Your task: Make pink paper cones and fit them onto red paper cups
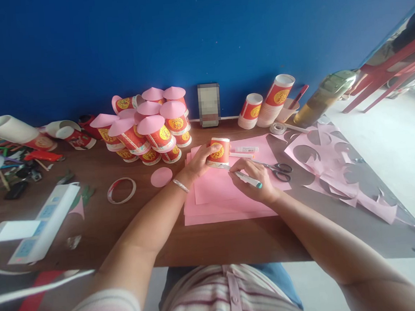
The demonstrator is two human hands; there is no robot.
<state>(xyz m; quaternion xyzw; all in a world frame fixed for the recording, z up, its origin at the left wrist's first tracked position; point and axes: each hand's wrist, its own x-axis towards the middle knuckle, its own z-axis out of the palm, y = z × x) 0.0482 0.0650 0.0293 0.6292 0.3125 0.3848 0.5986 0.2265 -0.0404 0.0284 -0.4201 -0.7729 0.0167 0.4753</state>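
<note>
My left hand (202,161) is wrapped round a red paper cup (223,149) with a yellow emblem and a pale rim band, held over the pink paper sheets (213,193). In my right hand (254,178) is a white marker pen (249,179) with a green end, its tip side close to the cup's lower rim. Whether the tip touches the cup I cannot tell. Scissors (281,170) lie just right of my right hand. Behind it, a white glue stick (247,149) rests on the pink paper.
Stacked red cups with pink cone tops (151,124) stand back left. A phone (209,105) leans on the blue wall. Cup stacks (279,96), a bottle (324,97) and cut pink scraps (336,165) are right; a tape ring (122,190) and power strip (45,223) left.
</note>
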